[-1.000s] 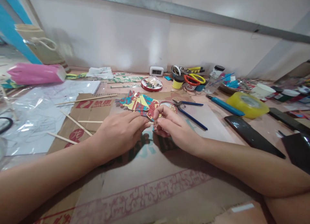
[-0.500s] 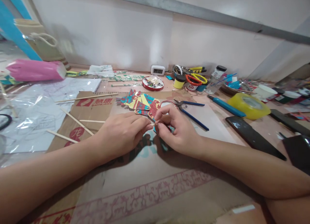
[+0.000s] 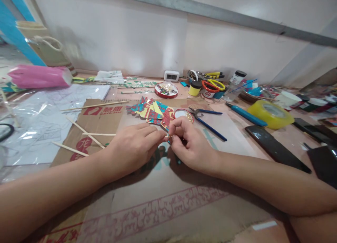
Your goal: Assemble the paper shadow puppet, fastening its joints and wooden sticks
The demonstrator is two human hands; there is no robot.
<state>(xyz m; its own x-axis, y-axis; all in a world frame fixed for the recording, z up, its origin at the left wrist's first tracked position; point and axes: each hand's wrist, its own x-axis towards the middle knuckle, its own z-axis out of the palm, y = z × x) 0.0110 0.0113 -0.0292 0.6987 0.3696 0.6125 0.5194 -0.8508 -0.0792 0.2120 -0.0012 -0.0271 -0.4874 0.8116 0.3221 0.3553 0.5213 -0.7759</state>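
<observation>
My left hand [image 3: 137, 143] is closed around a thin wooden stick [image 3: 98, 134], which juts out to the left behind the knuckles; its other end shows at the fingertips. Thumb and forefinger of my right hand [image 3: 193, 143] pinch together right at that end, on something too small to make out. Just beyond the hands lies a painted cut-out figure [image 3: 154, 111] in red, yellow and blue, its parts joined with small metal fasteners. Partly behind my right hand is a round lid [image 3: 181, 114] with small gold-coloured pieces.
Pliers with blue handles [image 3: 212, 127] lie to the right, near a blue cutter [image 3: 246, 115], yellow tape roll [image 3: 271, 115] and dark phone [image 3: 276, 148]. Loose sticks [image 3: 85, 132] rest on the cardboard [image 3: 101, 118] at left. Behind stand a bead dish [image 3: 166, 95] and small clock [image 3: 171, 75].
The stick in my left hand has shifted slightly left and towards me. My right fingers have curled in a little, baring more of the lid with gold pieces.
</observation>
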